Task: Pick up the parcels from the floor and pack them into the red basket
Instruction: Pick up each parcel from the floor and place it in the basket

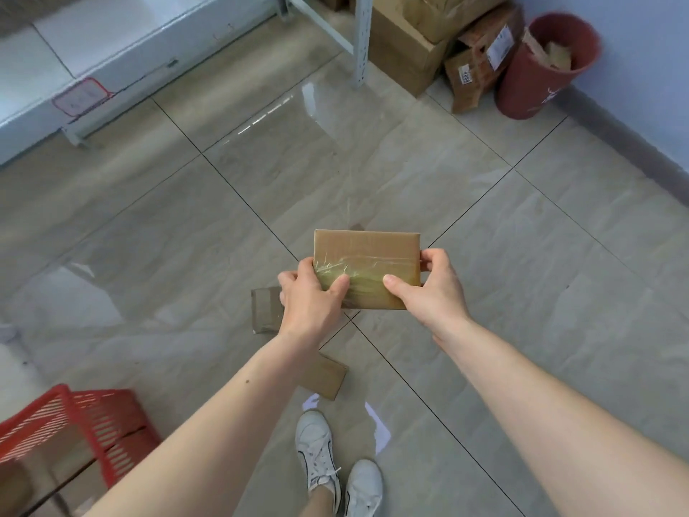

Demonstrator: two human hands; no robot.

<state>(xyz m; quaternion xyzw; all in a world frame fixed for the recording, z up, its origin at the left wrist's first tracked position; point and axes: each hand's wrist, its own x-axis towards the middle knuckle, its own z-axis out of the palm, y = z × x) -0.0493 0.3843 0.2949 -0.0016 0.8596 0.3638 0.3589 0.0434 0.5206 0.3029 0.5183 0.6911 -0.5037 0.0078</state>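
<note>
The taped parcel [367,268] is up off the floor [484,236], gripped at its short ends by the left hand [311,296] and right hand [428,289]. It looks light and stiff — glossy tape may be slick, so cardboard edges suit gripping. The red basket [80,423] sits near-left — two more parcels [265,309] lie on the floor below.

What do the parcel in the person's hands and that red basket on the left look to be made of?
Parcel: likely brown cardboard, matte, wrapped with clear glossy tape that wrinkles and catches the light. Red basket: looks like moulded plastic, with slotted lattice walls and an even, slightly shiny colour.
</note>
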